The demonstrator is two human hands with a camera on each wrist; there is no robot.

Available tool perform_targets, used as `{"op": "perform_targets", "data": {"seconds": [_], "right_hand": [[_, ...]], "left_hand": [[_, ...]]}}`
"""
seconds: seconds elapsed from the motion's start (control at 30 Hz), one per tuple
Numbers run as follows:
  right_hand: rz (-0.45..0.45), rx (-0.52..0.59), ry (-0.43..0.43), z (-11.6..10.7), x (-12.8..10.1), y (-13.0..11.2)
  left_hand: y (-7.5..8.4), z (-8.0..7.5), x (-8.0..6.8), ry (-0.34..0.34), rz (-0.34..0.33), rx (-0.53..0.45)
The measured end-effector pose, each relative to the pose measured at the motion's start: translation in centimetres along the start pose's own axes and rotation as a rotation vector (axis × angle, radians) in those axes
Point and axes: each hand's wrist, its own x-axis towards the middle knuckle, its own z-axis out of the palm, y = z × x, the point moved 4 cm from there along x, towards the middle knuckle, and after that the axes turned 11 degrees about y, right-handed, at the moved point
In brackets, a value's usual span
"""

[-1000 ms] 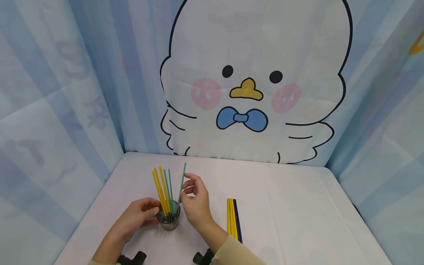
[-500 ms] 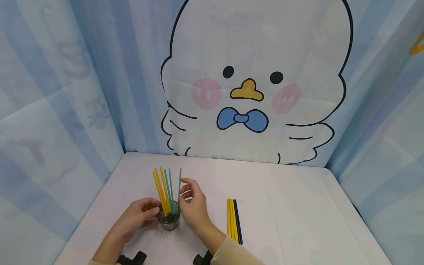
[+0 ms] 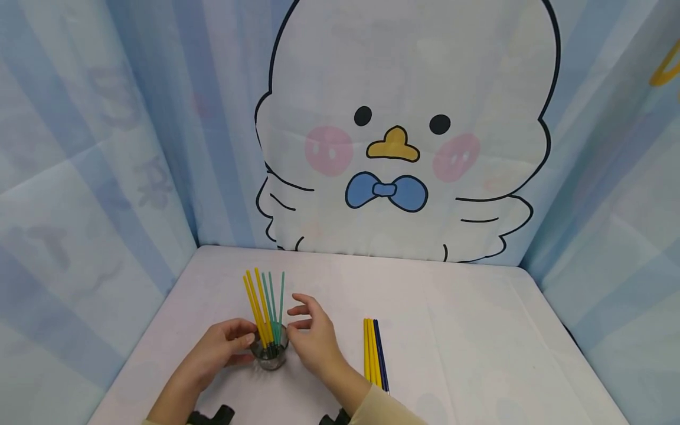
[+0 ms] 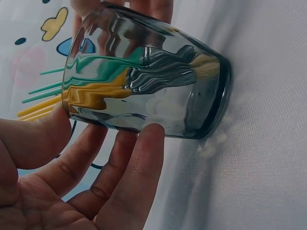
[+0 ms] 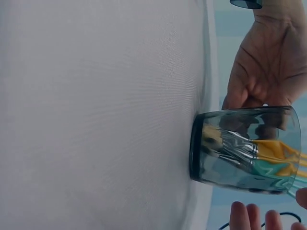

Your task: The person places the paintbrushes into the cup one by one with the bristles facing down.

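Observation:
A clear grey drinking glass (image 3: 270,359) stands upright on the white tabletop. Inside it, bristles down, are yellow-handled paintbrushes (image 3: 262,295) and green-handled paintbrushes (image 3: 282,295); their metal ferrules and tan bristles (image 4: 205,67) show through the wall in the left wrist view. My left hand (image 3: 225,342) holds the glass from the left, thumb near the rim and fingers along its side. Close to the right of the glass is my right hand (image 3: 317,337), its fingers loosely bent and apart from the green handles, with nothing between them.
Several more paintbrushes, with yellow handles (image 3: 370,348) and a dark blue handle (image 3: 381,354), lie side by side right of my right forearm, their lower ends partly hidden. A curtain (image 3: 228,147) with a cartoon bird surrounds the table's back and sides.
The green paintbrush in my right hand has swung upright and left into the glass. My right fingers have let go of it and spread slightly away. My left hand has stayed put.

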Motion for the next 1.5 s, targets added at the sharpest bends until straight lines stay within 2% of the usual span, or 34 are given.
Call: {"op": "perform_targets", "data": {"seconds": [0.17,0.47,1.0,1.5], "right_hand": [[-0.008,0.02,0.014,-1.0,-0.4,-0.2],[0.059,0.092,0.016,-2.3,-0.6,-0.1],[0.088,0.076,0.06,-5.5,-1.1,0.2],[0.067,0.061,0.09,-9.2,-1.2,0.6]], "left_hand": [[0.0,0.1,0.1,0.008,-0.002,0.007],[0.3,0.1,-0.3,-0.01,-0.018,-0.005],[0.3,-0.1,-0.3,-0.035,-0.013,-0.021],[0.1,-0.1,-0.2,-0.047,-0.013,-0.027]]}}
